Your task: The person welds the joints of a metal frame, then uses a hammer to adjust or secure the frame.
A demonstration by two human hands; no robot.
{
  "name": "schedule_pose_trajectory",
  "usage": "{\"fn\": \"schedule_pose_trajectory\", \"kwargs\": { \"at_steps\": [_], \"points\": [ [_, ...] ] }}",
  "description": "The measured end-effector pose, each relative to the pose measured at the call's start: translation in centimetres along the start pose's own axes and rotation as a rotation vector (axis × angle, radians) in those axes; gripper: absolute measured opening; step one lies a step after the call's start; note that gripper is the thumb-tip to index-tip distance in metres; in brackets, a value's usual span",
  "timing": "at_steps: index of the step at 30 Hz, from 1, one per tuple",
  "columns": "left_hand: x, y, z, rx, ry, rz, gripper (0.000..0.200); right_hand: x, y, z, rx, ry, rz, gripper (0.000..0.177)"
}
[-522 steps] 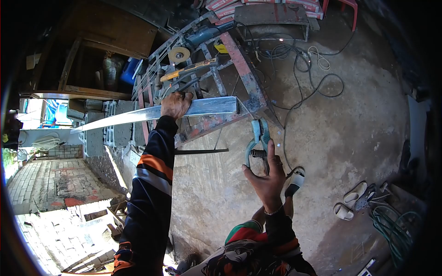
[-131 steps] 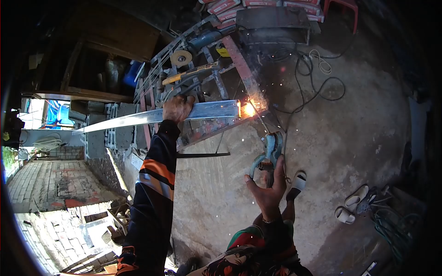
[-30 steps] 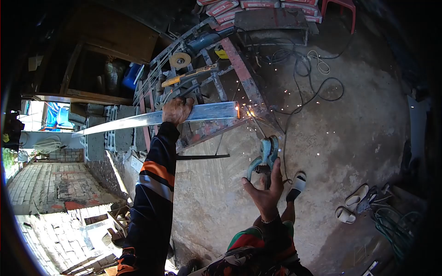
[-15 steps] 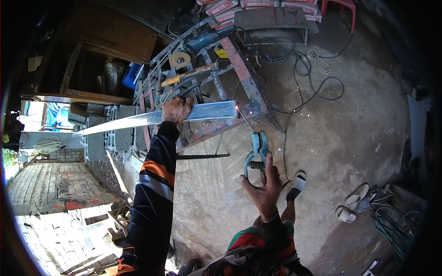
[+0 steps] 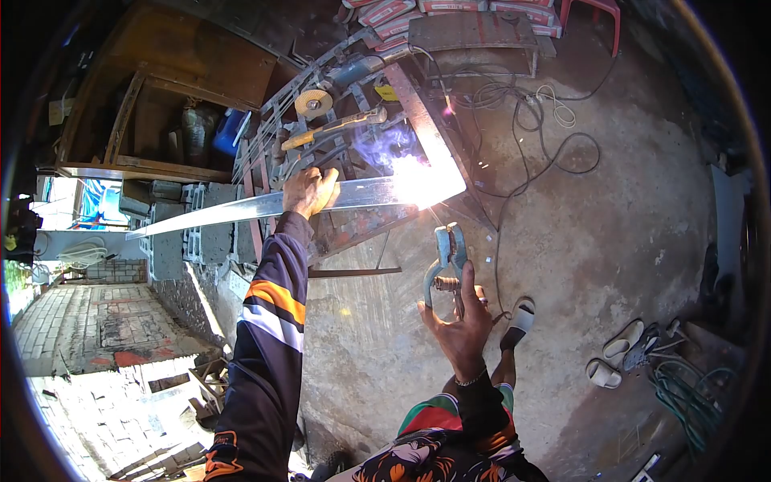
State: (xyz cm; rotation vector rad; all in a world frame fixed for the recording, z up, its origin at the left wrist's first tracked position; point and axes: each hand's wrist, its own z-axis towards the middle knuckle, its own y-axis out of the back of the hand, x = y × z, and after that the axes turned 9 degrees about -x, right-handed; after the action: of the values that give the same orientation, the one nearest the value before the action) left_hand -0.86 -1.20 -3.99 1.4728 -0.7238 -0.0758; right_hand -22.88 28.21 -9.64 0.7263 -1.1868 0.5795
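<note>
My left hand [image 5: 309, 189] presses down on a long shiny metal bar [image 5: 233, 209] that lies across a rusty red steel frame [image 5: 418, 104]. My right hand [image 5: 460, 317] grips a teal electrode holder [image 5: 446, 259], whose thin welding rod points up at the bar's right end. A bright white arc with bluish smoke [image 5: 418, 181] burns there and hides the joint.
On the frame lie an angle grinder [image 5: 353, 68] with its disc [image 5: 312, 103] and a yellow-handled tool [image 5: 333, 126]. Black and white cables [image 5: 530, 120] coil on the concrete floor. Sandals [image 5: 614, 353] and a green hose [image 5: 683, 398] lie at the right, concrete blocks [image 5: 197, 233] under the bar.
Half a second ago only small sparks showed at the bar's end; now a large bright arc flares there. The electrode holder has shifted slightly up. My left hand has stayed on the bar.
</note>
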Motion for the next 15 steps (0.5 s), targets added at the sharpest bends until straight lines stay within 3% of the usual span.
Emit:
{"fn": "schedule_pose_trajectory", "kwargs": {
  "at_steps": [7, 8, 15],
  "points": [
    [-0.5, 1.5, 0.1, 0.053, 0.114, -0.101, 0.024, 0.2, 0.4, -0.1, -0.062, 0.044, 0.033, 0.092],
    [-0.1, 0.3, 0.0, 0.003, 0.039, -0.025, 0.024, 0.0, 0.3, -0.6, -0.100, 0.006, 0.138, 0.091],
    [-0.3, 0.6, 0.1, 0.012, 0.020, 0.019, 0.023, 0.3, 0.6, 0.0, -0.057, 0.048, 0.101, 0.091]
  ]
}}
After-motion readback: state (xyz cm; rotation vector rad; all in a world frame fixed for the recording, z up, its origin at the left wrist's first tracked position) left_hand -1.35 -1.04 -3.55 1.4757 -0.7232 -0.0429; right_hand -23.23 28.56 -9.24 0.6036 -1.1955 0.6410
